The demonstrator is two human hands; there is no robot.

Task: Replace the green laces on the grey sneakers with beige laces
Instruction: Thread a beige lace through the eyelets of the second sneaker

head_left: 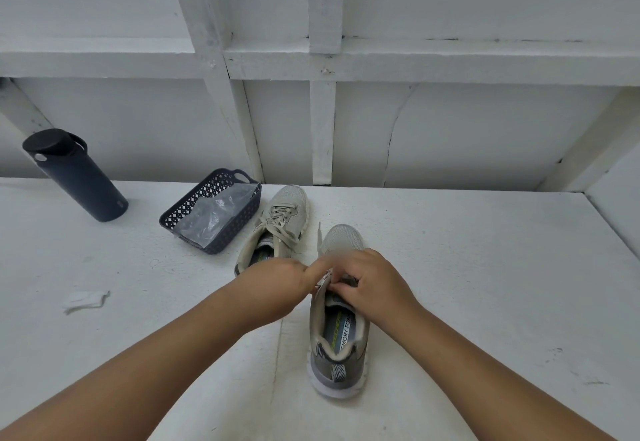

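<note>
Both hands meet over the near sneaker (pixel 337 333), which stands heel-near on the white surface (pixel 485 284). The left hand (pixel 277 284) and right hand (pixel 372 283) have fingers curled at the beige lace (pixel 323 279) over the tongue; motion blur hides the exact grip. A loose lace end (pixel 319 236) lies left of the toe. The far sneaker (pixel 277 225), laced in beige, sits beside a dark basket (pixel 239 229) holding clear plastic (pixel 214 218). A dark bottle (pixel 74 175) stands far left; a scrap (pixel 86 301) lies near left.

Head view: worn on the person's head — looks forward and down.
Facing: toward the white wall (pixel 450 135) behind the white surface (pixel 485 267).
Nearness: forearms reach in from the bottom edge — close, wide-angle.
Shared: single view only.
</note>
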